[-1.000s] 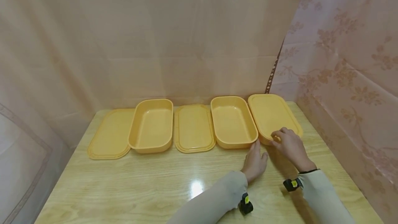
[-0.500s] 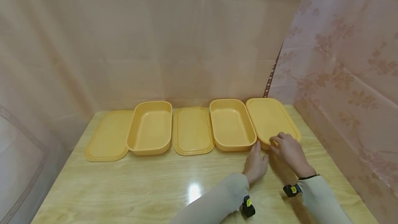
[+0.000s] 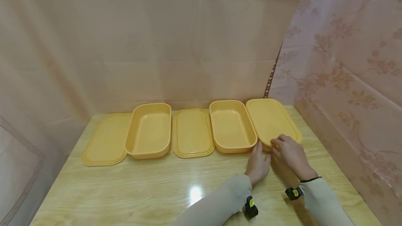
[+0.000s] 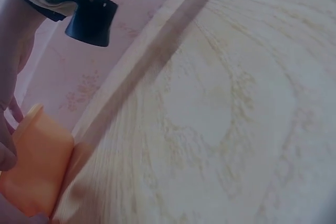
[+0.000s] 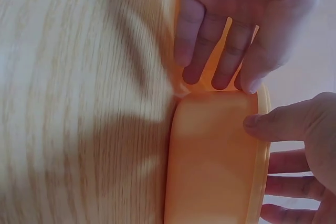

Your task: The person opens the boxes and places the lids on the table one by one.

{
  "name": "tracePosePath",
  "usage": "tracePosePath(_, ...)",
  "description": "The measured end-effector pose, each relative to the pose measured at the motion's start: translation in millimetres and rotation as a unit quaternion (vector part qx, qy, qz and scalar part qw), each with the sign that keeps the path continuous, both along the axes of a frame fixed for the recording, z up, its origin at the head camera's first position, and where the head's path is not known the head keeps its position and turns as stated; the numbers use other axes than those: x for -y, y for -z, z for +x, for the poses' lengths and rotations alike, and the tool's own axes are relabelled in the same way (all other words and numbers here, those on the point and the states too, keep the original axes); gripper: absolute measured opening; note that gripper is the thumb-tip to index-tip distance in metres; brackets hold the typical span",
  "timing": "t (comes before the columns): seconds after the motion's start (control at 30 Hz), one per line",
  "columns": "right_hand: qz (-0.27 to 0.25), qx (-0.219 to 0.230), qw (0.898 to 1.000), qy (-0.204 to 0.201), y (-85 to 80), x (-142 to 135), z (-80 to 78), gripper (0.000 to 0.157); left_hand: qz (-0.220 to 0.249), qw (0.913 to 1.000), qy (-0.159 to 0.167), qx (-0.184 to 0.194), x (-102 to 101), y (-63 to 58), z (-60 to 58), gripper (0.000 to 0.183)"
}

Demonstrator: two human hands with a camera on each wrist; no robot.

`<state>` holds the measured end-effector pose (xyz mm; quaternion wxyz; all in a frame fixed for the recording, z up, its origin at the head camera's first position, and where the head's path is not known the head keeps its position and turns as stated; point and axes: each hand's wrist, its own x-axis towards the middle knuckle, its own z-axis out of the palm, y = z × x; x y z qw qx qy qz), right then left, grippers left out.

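At the right end of the row stands a yellow lunch box (image 5: 210,161) with its lid (image 3: 271,121) on top. My right hand (image 3: 292,156) is at its near edge; in the right wrist view the thumb lies on the lid's rim and the other fingers reach over the top, pinching the edge. My left hand (image 3: 258,165) has its fingers extended, their tips against the box's corner beside the uncovered box (image 3: 233,125) to its left. Whether those tips also touch the uncovered box is hard to tell.
Farther left lie a flat yellow lid (image 3: 193,133), a second uncovered box (image 3: 149,132) and another lid (image 3: 106,140), partly covered by that box. The row runs along the back of the wooden table (image 3: 125,194), before a beige curtain (image 3: 176,44). A pinkish floral cloth (image 3: 351,90) borders the right side.
The head view has shifted slightly, so the row sits a little lower and farther left. Both hands keep nearly the same place at the lidded box.
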<state>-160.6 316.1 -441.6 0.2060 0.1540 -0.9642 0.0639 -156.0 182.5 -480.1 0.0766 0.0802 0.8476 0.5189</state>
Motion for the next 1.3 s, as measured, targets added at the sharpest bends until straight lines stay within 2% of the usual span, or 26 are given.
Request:
tracePosePath(0.2,0.000,-0.022,1.000,-0.005,2.9,2.3,1.6,0.021,-0.004,1.0000,0.001,0.005,0.5,2.0,-1.3,0.060)
tracePosePath(0.4,0.013,-0.039,0.999,-0.008,5.0,3.1,0.6,0.016,-0.013,0.9998,0.003,-0.014,1.5,4.0,-2.9,0.059)
tracePosePath(0.63,0.024,-0.063,0.998,-0.020,5.3,2.9,0.7,0.018,-0.017,0.9995,0.013,-0.024,2.0,5.0,-4.5,0.062)
tracePosePath(1.1,0.039,-0.078,0.995,-0.039,6.8,4.3,-3.7,0.018,-0.021,0.9996,0.013,-0.016,3.9,8.3,-5.6,0.065)
tracePosePath(1.3,0.037,-0.092,0.994,-0.044,6.2,2.3,-4.9,0.019,-0.028,0.9995,0.012,-0.011,2.0,6.1,-6.0,0.065)
